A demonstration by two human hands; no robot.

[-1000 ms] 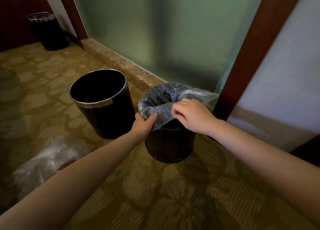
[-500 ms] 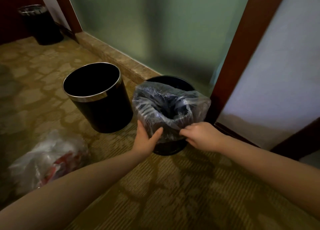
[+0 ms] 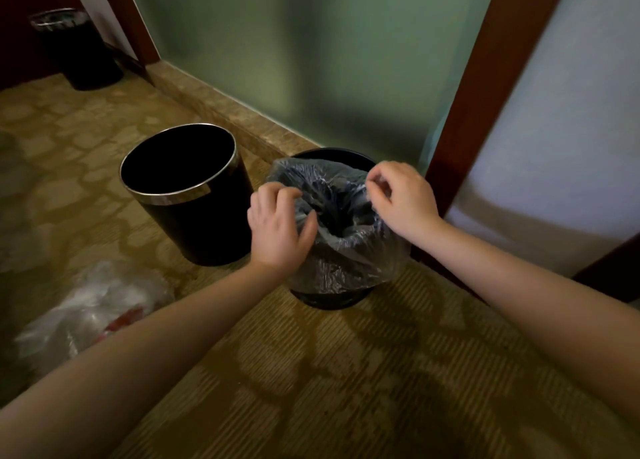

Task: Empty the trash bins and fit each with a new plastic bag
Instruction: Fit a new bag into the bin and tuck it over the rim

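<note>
A small black bin stands on the carpet by the glass wall, with a clear plastic bag draped over its near rim and hanging down its front; the far rim is bare. My left hand grips the bag's left edge with curled fingers. My right hand pinches the bag's right edge above the rim. A larger black bin with a metal rim stands bare to the left, no bag in it.
A tied clear bag of trash lies on the carpet at the lower left. A third black bin with a bag in it stands in the far left corner. A stone sill and a wooden door frame bound the space.
Both hands have moved up from the bin's front side to the bag's mouth, left and right. The bag now hangs lower over the near side of the bin.
</note>
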